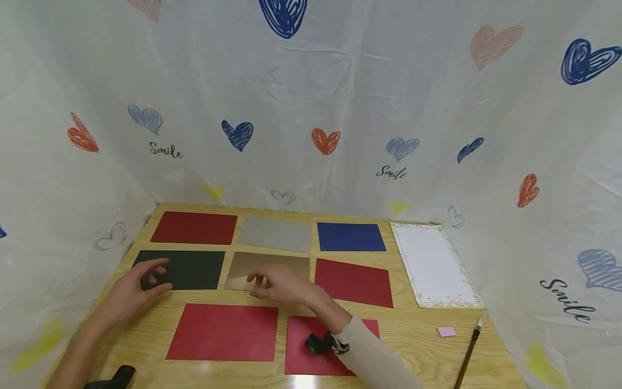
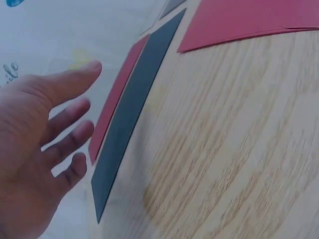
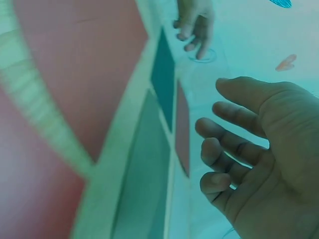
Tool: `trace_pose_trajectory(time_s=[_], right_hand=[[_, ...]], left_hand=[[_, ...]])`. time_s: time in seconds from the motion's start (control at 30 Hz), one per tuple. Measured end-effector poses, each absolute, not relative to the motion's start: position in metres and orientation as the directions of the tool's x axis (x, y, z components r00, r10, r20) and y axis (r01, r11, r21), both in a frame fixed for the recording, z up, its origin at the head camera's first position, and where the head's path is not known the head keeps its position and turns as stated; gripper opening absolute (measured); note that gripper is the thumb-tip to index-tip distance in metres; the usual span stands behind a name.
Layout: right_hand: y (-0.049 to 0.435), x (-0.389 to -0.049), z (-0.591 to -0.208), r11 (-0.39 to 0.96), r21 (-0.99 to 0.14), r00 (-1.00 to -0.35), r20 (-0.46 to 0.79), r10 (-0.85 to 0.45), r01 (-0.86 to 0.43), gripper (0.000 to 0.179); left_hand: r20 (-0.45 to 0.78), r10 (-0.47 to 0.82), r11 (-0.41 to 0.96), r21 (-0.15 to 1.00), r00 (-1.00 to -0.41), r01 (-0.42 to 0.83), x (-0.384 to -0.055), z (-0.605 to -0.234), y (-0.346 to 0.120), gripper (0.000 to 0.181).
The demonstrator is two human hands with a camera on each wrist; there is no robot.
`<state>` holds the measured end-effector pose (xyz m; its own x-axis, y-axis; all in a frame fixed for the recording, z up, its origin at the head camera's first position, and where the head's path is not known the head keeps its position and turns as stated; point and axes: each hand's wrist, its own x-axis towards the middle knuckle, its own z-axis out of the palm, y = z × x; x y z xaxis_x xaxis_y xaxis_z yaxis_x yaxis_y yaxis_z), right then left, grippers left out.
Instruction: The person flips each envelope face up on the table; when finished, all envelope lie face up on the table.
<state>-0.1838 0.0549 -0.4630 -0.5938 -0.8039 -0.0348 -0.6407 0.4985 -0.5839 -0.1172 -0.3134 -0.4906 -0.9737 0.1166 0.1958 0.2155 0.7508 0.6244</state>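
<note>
My left hand (image 1: pixel 133 285) hovers at the left end of a dark green card (image 1: pixel 189 270), thumb and fingers apart with nothing between them. Over the gold-brown card (image 1: pixel 291 265) is my right hand (image 1: pixel 284 283), its fingers loosely bent and holding nothing. In the right wrist view that hand (image 3: pixel 254 149) shows a gap between thumb and fingers. Behind these lie a dark red card (image 1: pixel 194 228), a grey card (image 1: pixel 275 234) and a blue card (image 1: pixel 351 237). A red card (image 1: pixel 353 282) lies to the right. Nearer are another red card (image 1: pixel 222 332) and a pinkish-red card (image 1: pixel 301 351), partly hidden by my right forearm.
At the right, a white sheet with a floral border (image 1: pixel 434 265) lies on the wooden table (image 1: pixel 408 346). Close to the right edge are a small pink block (image 1: pixel 446 332) and a brush (image 1: pixel 468 351). A white curtain with printed hearts (image 1: pixel 359 108) surrounds the back and sides.
</note>
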Motion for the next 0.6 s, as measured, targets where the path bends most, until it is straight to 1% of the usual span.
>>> trace_pose_trajectory(time_s=[0.07,0.13,0.27,0.43,0.6], right_hand=[[0.048,-0.192,-0.459,0.468,-0.611,-0.591,-0.001,-0.807,-0.638,0.036],[0.041,-0.2,-0.455,0.457,-0.631,-0.602,0.019,-0.799,-0.627,0.036],[0.031,-0.214,-0.452,0.454,-0.676,-0.627,0.015,-0.779,-0.58,0.036],[0.022,-0.227,-0.458,0.481,-0.685,-0.645,-0.021,-0.764,-0.547,0.037],[0.012,-0.234,-0.468,0.495,-0.676,-0.643,-0.042,-0.765,-0.545,0.039]], left_hand=[[0.197,0.094,0.764,0.615,-0.976,0.198,-0.117,-0.49,-0.317,0.067],[0.193,0.073,0.782,0.598,-0.979,0.176,-0.116,-0.49,-0.32,0.073],[0.176,0.043,0.803,0.58,-0.983,0.139,-0.114,-0.493,-0.326,0.08],[0.151,0.035,0.802,0.586,-0.988,0.118,-0.112,-0.496,-0.332,0.083],[0.143,0.023,0.804,0.585,-0.989,0.103,-0.109,-0.498,-0.337,0.083]])
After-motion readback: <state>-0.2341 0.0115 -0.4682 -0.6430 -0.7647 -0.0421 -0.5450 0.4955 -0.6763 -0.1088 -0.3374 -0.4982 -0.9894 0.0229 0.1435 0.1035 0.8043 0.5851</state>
